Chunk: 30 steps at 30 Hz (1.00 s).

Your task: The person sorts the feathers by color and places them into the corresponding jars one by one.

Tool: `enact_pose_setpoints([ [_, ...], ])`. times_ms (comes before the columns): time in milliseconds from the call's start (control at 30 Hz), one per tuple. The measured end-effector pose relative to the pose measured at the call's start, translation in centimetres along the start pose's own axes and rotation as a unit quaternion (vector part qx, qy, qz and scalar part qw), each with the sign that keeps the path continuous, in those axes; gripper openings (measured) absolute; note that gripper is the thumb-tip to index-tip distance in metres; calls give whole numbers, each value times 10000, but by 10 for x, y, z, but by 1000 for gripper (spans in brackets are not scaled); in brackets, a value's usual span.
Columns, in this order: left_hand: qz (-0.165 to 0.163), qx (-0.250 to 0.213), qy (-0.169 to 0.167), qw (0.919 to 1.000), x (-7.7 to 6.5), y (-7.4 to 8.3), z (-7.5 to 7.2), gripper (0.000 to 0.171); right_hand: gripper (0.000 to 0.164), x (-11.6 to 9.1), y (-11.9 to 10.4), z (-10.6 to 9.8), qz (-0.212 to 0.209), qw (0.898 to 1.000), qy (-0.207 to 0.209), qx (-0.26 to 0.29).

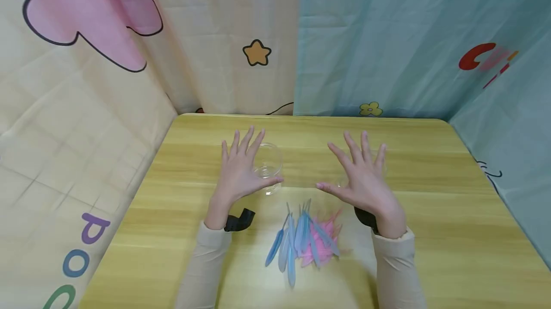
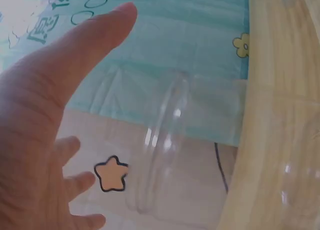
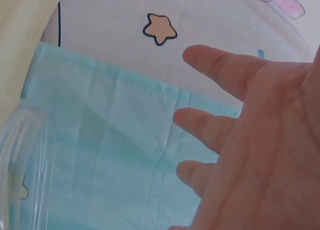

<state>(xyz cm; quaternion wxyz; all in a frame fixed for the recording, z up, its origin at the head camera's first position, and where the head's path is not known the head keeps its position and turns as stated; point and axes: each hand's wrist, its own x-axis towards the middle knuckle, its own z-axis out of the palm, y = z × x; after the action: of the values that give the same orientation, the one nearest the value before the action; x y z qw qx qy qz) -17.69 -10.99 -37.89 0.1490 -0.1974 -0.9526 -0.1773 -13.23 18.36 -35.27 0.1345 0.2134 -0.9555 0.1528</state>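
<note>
My left hand [image 1: 242,172] is spread with straight fingers beside a clear plastic cup [image 1: 271,156], its thumb crossing in front of the cup in the head view. In the left wrist view that hand's thumb and fingertips stand apart from the clear cup [image 2: 165,140]. My right hand [image 1: 365,182] is also spread, holding nothing. It hides most of a second clear container, whose rim [image 3: 37,140] shows in the right wrist view. Between the wrists, nearer the body, lie several blue feathers [image 1: 291,251] and a pile of pink feathers [image 1: 325,244], partly overlapping.
A wood-grain table [image 1: 163,232] carries everything. Printed curtains [image 1: 366,36] close off its back and sides. Each wrist wears a black strap mount [image 1: 239,221].
</note>
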Motion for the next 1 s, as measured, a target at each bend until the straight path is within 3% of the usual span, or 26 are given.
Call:
enact_pose_setpoints([
  [167, -272, -844, 278, 9957, 4, -23, 15, 127, 85, 2, -1, 0, -283, 9995, 87, 80],
  [300, -433, -1851, 270, 9814, -2, -37, 31, 132, 78, 0, -8, 12, -824, 9950, 13, 563],
  [433, -586, -3008, 117, 9518, -7, -45, 47, 135, 74, -4, -17, 30, -1216, 9849, -406, 1161],
  [567, -586, -3897, -57, 9191, -9, -46, 56, 138, 66, -6, -20, 44, -1188, 9759, -974, 1552],
  [733, -589, -4405, -271, 8954, -12, -38, 45, 136, 51, -5, -17, 62, -897, 9705, -1545, 1618],
  [867, -509, -4545, -368, 8885, -11, -34, 40, 127, 44, -4, -14, 72, -795, 9709, -1749, 1428],
  [1000, -523, -4447, -442, 8931, -10, -33, 43, 111, 35, -5, -10, 80, -657, 9718, -1888, 1250],
])
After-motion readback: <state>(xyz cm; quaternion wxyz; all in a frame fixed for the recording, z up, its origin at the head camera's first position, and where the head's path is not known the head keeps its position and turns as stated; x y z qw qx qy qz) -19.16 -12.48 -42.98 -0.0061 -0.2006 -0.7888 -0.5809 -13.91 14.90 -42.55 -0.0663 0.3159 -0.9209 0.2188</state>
